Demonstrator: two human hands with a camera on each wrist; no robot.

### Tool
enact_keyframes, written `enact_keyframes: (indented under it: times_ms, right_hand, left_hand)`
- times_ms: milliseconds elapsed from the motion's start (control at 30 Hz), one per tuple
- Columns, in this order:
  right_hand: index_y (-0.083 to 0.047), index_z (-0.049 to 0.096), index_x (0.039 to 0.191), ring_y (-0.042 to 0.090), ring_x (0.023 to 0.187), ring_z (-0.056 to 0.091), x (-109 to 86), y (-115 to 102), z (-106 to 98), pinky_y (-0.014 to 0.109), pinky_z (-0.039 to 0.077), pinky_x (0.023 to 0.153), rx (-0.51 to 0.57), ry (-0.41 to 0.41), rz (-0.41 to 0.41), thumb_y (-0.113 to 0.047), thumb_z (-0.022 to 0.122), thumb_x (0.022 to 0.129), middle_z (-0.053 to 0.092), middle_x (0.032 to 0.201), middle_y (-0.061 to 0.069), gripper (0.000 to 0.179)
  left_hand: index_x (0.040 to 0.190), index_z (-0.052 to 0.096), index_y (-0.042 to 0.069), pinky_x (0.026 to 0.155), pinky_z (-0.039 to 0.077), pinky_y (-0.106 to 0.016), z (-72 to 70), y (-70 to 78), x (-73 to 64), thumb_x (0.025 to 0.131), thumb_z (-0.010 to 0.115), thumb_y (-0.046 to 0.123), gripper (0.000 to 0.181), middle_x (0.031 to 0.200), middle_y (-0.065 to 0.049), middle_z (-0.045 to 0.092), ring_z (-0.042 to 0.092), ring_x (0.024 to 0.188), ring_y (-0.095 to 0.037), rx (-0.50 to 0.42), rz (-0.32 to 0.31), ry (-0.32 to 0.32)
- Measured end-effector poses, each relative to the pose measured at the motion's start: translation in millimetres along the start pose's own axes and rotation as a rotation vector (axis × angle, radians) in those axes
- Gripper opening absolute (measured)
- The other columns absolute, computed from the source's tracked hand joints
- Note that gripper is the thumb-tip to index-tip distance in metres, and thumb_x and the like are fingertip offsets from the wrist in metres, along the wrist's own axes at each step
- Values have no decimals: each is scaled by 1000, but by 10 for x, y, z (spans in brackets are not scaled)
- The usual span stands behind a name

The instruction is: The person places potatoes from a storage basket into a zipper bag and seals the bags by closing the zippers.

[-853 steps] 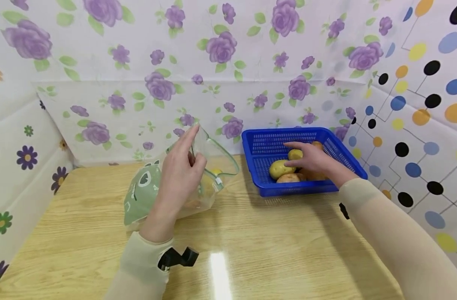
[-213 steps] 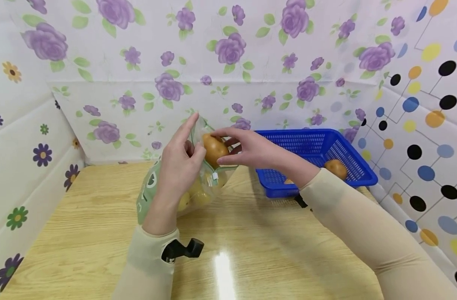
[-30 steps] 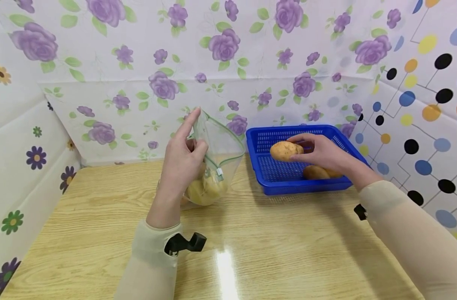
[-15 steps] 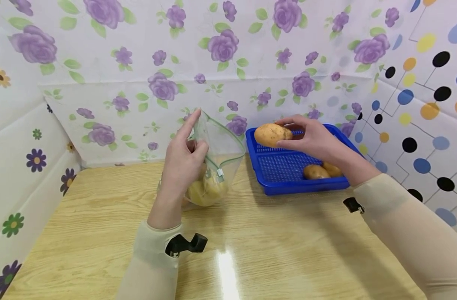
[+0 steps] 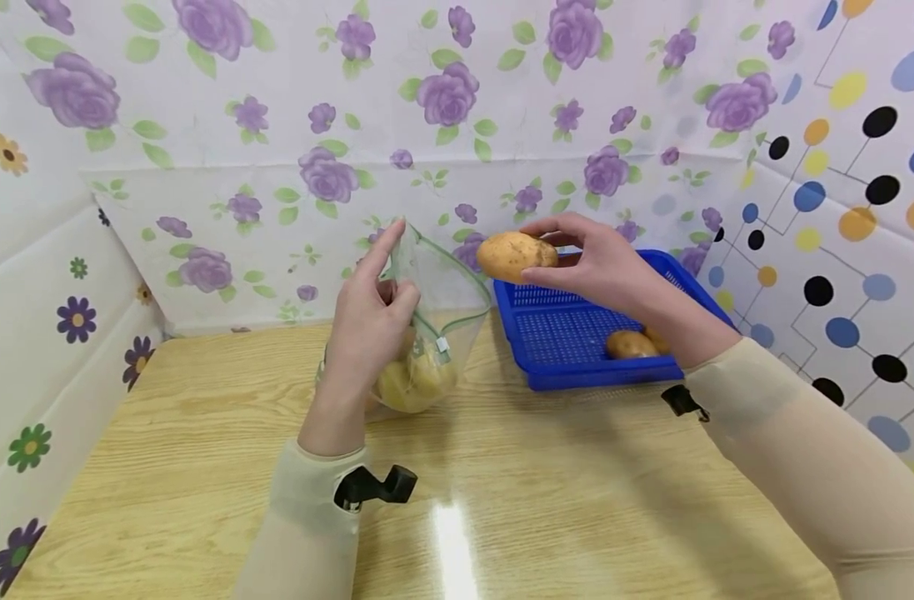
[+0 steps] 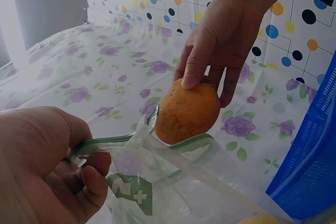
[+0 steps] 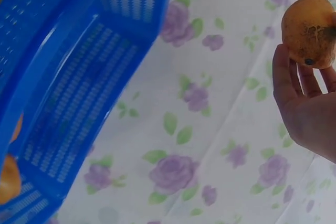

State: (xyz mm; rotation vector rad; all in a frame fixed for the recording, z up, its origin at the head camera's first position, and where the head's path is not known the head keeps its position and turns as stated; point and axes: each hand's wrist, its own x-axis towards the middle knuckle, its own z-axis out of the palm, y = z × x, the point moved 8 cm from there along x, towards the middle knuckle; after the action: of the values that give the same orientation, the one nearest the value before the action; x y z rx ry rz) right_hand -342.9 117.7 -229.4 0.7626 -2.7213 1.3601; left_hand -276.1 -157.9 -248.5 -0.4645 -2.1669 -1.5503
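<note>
My right hand (image 5: 595, 262) grips a light brown potato (image 5: 512, 256) by one end, above the left rim of the blue basket (image 5: 535, 379). In the left wrist view the same potato (image 6: 189, 109) shows just beyond the mouth of a clear zip bag (image 6: 173, 182). My left hand (image 5: 370, 321) pinches the bag's green-lined edge between thumb and fingers, its index finger pointing up. Several yellowish potatoes (image 5: 412, 383) lie inside the bag, seen through the plastic. The bag's mouth gapes toward the right, with a white slider (image 5: 442, 344) on its edge.
Brown potatoes (image 5: 631, 344) lie in the basket's front right corner, partly behind my right wrist. A wooden table (image 5: 546, 483) carries bag and basket. Flower-printed sheeting (image 5: 247, 167) rises behind it, and a dotted sheet (image 5: 839, 275) stands close on the right.
My right hand has lifted the potato out of the basket and carried it left toward the bag. The left hand has stayed in place. Long before, the basket held more potatoes.
</note>
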Motion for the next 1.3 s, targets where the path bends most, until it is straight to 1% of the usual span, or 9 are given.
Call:
enact_keyframes:
  times_ms: [167, 300, 367, 433, 533, 633, 900, 1100, 1300]
  right_hand:
    - [-20, 67, 149, 24, 134, 60, 78, -160, 138, 42, 61, 99, 5, -15, -38, -27, 88, 97, 60, 148, 1, 56]
    - [-17, 70, 145, 24, 132, 62, 165, -300, 276, 40, 60, 101, -19, -32, -112, -23, 89, 96, 64, 143, 1, 54]
    - [-16, 71, 144, 23, 131, 63, 212, -366, 357, 39, 60, 102, -33, -48, -150, -21, 89, 96, 65, 142, 1, 52]
    - [-15, 71, 144, 22, 130, 63, 253, -416, 437, 38, 60, 102, -50, -65, -172, -19, 89, 96, 66, 141, 1, 52]
    - [-13, 70, 145, 22, 126, 64, 304, -467, 557, 39, 60, 100, -54, -104, -176, -18, 88, 97, 67, 140, 2, 52]
    - [-12, 70, 145, 22, 122, 65, 349, -510, 670, 40, 61, 97, -77, -143, -173, -18, 87, 97, 69, 137, 3, 51]
    - [-11, 71, 142, 22, 117, 65, 439, -601, 903, 38, 61, 91, -148, -209, -186, -18, 87, 97, 70, 131, 4, 48]
    - [-10, 69, 149, 23, 126, 62, 441, -603, 1003, 36, 60, 97, -179, -269, -161, -21, 85, 99, 67, 140, 5, 54]
    - [-12, 69, 151, 22, 133, 60, 399, -521, 941, 36, 56, 106, -94, -247, -131, -18, 83, 101, 64, 145, 4, 52]
  left_hand:
    - [170, 46, 30, 45, 31, -22, 7, 1, 7, 97, 53, -5, 82, 164, 3, 51, 33, 54, -10, -3, 5, 5]
    - [170, 47, 31, 46, 32, -23, 2, 1, 1, 97, 54, -4, 81, 158, 1, 54, 35, 55, -11, -2, -6, 10]
    - [169, 47, 32, 46, 32, -23, -3, 1, -2, 97, 55, -3, 81, 140, -1, 62, 36, 54, -11, -4, -14, 12]
    - [169, 47, 33, 46, 32, -23, -6, -2, -3, 98, 55, -3, 80, 108, -3, 64, 35, 54, -11, -4, -17, 11]
    - [170, 47, 33, 45, 31, -23, -7, 1, -1, 99, 55, -2, 80, 71, -2, 41, 34, 52, -12, -7, -16, 7]
    - [170, 46, 33, 45, 31, -24, -12, 4, 0, 99, 56, -2, 79, 59, 2, 33, 35, 51, -13, -11, -16, 4]
    - [169, 46, 36, 45, 32, -25, -31, -3, -2, 100, 56, -1, 80, 60, 3, 33, 35, 51, -14, -6, -24, 6]
    - [170, 45, 35, 45, 30, -24, -50, -1, 1, 100, 56, -2, 80, 63, 2, 35, 31, 51, -13, -3, -5, 16]
    - [170, 45, 36, 44, 29, -24, -42, -17, 7, 99, 54, -2, 81, 58, 2, 33, 30, 51, -14, -21, -8, 11]
